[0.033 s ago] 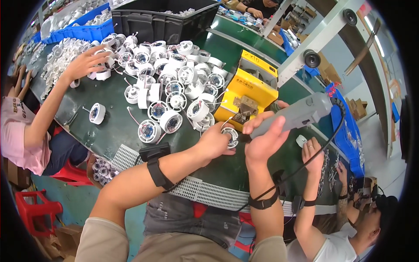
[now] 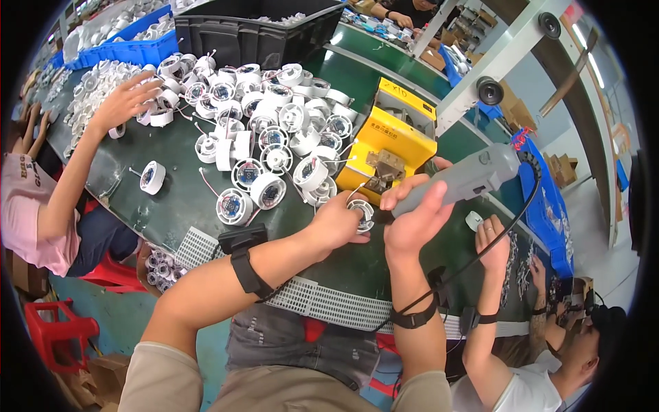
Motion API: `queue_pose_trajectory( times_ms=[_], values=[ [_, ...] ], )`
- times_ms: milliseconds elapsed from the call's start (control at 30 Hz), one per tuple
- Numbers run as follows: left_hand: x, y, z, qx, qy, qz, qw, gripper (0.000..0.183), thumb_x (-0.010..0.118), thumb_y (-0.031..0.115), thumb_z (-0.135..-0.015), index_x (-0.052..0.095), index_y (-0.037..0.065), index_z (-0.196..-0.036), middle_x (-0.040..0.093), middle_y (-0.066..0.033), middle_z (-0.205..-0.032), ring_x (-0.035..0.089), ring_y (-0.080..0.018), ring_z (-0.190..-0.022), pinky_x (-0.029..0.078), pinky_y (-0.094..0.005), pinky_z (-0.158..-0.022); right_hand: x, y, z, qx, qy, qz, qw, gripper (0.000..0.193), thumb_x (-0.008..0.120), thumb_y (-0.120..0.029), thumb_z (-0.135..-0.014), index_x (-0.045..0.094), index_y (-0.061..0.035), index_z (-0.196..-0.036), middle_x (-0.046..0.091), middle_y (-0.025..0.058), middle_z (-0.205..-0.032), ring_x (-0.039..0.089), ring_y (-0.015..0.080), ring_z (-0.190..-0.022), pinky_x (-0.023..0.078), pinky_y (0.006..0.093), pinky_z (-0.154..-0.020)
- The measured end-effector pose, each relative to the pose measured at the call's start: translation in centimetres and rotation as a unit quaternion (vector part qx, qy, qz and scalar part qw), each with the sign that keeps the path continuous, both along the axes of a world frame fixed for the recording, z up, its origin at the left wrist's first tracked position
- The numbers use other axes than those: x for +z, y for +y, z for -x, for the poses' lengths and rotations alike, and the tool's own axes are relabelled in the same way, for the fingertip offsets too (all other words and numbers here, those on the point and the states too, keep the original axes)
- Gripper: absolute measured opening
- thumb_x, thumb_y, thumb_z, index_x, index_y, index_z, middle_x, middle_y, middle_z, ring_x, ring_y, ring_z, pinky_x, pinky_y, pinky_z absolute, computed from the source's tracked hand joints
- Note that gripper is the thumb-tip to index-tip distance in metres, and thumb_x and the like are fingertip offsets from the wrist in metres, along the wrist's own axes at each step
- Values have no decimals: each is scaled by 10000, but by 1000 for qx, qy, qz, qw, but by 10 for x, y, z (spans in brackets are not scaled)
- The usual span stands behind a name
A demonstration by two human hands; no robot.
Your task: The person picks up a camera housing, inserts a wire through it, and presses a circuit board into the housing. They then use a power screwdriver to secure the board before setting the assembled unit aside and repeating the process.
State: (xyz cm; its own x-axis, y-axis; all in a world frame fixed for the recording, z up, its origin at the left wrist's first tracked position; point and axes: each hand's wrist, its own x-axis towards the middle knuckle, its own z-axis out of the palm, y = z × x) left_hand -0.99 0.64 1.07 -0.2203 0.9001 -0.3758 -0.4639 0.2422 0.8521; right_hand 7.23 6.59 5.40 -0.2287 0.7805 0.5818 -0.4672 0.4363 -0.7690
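My left hand [image 2: 336,223] is closed round a white round plastic housing [image 2: 369,221] just above the green table. My right hand [image 2: 419,223] grips a grey electric screwdriver [image 2: 467,182], slanted with its cable end up and to the right. The screwdriver's dark front end points at the housing's right side; I cannot tell whether its bit touches. Just beyond both hands stands a yellow box-shaped machine [image 2: 420,143] with a metal block on its front. Left of it lies a heap of similar white housings [image 2: 294,118], several showing blue circuit boards and loose wires.
A black crate [image 2: 254,42] and a blue bin [image 2: 151,51] stand at the back. One housing [image 2: 152,178] lies apart at left. A co-worker's hand [image 2: 127,99] reaches to the heap; another's hand [image 2: 493,244] is at right. The screwdriver's black cable [image 2: 504,242] crosses my right forearm.
The co-worker's hand at the left has shifted a little to the left along the heap. My two hands, the housing and the screwdriver look almost unmoved.
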Motion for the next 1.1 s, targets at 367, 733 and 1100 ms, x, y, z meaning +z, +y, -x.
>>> queue_pose_trajectory(
  times_ms=[367,733,1100],
  values=[
    [1,-2,2,-16,-3,-3,1000,273,409,23,-950,480,-20,-1211,557,-113,-1115,637,-214,-920,597,-353,-781,-8,0,4,15,3,17,1000,393,381,-355,-1015,337,-26,-1225,464,77,-648,470,148,-476,435,286,-451],
    [-7,4,-4,-11,30,-44,999,230,450,94,-953,540,-25,-1128,598,-127,-1034,661,-222,-835,600,-323,-707,-25,14,-7,102,0,-31,994,442,428,-408,-998,337,-37,-1222,483,85,-694,489,154,-503,452,292,-488],
    [45,-45,83,370,623,-87,684,700,720,176,-825,373,-20,-1400,523,-197,-1250,653,-190,-803,510,-297,-717,-20,93,-122,-382,-261,-82,883,653,684,-439,-842,464,-4,-1277,573,163,-1096,543,277,-1067,413,412,-972]
  ],
)
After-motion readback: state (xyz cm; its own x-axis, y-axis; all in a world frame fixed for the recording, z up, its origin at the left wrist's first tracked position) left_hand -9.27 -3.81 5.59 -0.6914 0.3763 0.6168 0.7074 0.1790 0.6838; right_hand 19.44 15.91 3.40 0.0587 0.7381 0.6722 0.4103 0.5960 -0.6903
